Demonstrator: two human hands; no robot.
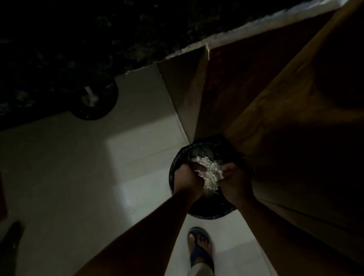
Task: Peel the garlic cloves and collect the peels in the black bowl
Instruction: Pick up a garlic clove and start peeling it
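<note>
The scene is very dark. A clump of pale garlic peels (210, 171) is held between my two hands above a black round container (213, 213) standing on the floor, which looks like a bin with a dark liner. My left hand (189, 180) grips the clump from the left with curled fingers. My right hand (233, 177) grips it from the right. Another black round thing (99, 108), perhaps the bowl, with something white in it, sits at the edge of the dark counter (43, 64). No whole garlic cloves can be made out.
A brown wooden cabinet door (291, 107) rises right beside the container. Pale floor tiles (73, 168) spread to the left. My foot in a blue sandal (200, 245) stands just in front of the container. A dark long object (5, 251) lies at the left.
</note>
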